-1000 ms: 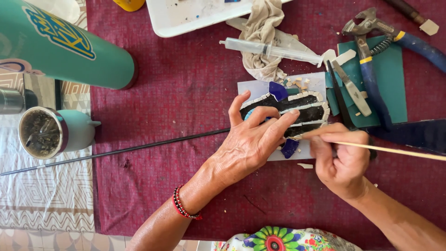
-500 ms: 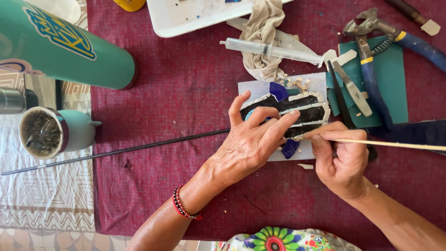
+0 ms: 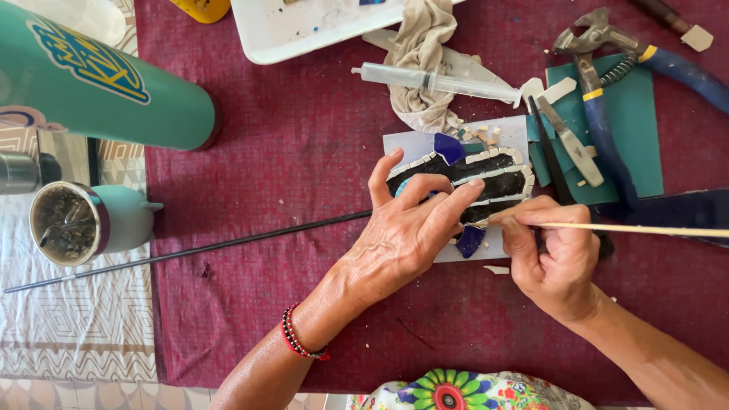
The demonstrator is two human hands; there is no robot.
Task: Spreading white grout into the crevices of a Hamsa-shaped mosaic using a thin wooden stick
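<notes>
Stick [image 3: 630,227] tip dipped slightly | left hand [image 3: 410,228] hides mosaic [image 3: 486,171] middle

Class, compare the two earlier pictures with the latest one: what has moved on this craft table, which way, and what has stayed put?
Only the thin wooden stick in the right hand shifted: its far end rose slightly, so it lies flatter, tip at the black-and-white mosaic piece. Nothing was picked up or let go. The left hand still presses on the mosaic; the clear plastic syringe, blue-handled nippers and long black rod stayed put.
</notes>
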